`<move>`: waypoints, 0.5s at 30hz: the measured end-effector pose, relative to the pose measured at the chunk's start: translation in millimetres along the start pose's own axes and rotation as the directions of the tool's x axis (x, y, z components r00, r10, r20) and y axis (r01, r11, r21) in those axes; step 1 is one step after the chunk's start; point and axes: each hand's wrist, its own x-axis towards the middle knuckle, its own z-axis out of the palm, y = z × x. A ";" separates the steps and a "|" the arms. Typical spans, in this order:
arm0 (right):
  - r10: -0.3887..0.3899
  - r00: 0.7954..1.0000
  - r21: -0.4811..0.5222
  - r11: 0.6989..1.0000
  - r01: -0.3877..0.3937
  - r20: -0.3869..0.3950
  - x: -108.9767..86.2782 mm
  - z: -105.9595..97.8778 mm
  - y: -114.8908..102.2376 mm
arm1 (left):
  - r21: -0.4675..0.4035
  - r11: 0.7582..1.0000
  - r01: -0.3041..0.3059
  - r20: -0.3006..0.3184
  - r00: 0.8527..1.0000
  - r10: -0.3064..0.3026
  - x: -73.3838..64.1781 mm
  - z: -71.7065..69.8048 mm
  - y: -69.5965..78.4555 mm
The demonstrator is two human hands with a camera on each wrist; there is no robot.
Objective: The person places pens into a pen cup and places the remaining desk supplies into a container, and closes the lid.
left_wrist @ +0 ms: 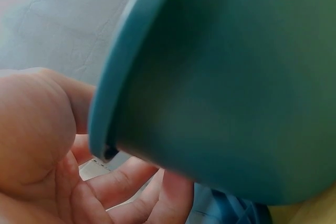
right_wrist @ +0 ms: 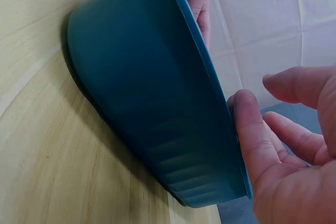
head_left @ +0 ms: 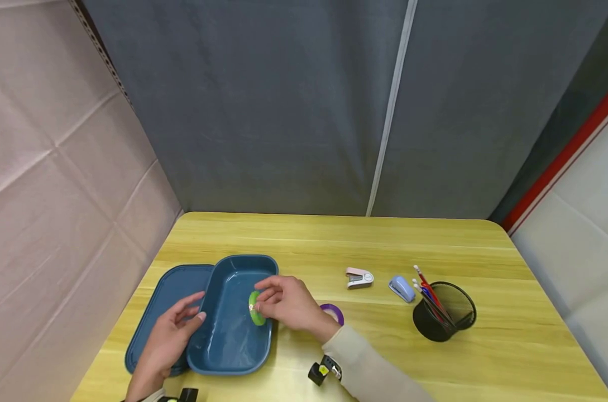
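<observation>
A deep blue plastic box (head_left: 228,346) stands on the table, partly over its flat blue lid (head_left: 158,312). My left hand (head_left: 165,338) is at the box's left rim, fingers loosely bent and spread; the left wrist view shows the thumb partly hidden behind the rim. Over the right rim reaches my right hand (head_left: 288,304). A green ring like a tape roll (head_left: 256,309) is right at its fingertips, inside the box outline. The right wrist view shows thumb and fingers apart, with no ring visible between them. Near the right wrist is a purple tape roll (head_left: 334,312), partly covered.
Right of the box lie a pink-and-white stapler (head_left: 359,278) and a small blue stapler (head_left: 401,288). A black mesh pen holder (head_left: 436,324) with pencils and pens stands farther right. A grey curtain (head_left: 283,111) hangs behind the wooden table (head_left: 510,335).
</observation>
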 end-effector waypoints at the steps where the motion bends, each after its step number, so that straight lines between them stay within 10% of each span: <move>1: -0.002 1.000 0.003 1.000 0.002 0.001 -0.3 -0.2 0.3 | 0.000 1.000 0.000 0.000 1.000 0.000 0.1 0.0 0.3; 15: 0.008 0.999 0.047 0.999 -0.006 -0.038 -3.4 -9.2 1.5 | -0.008 1.000 0.008 0.007 1.000 -0.008 0.4 -0.9 0.1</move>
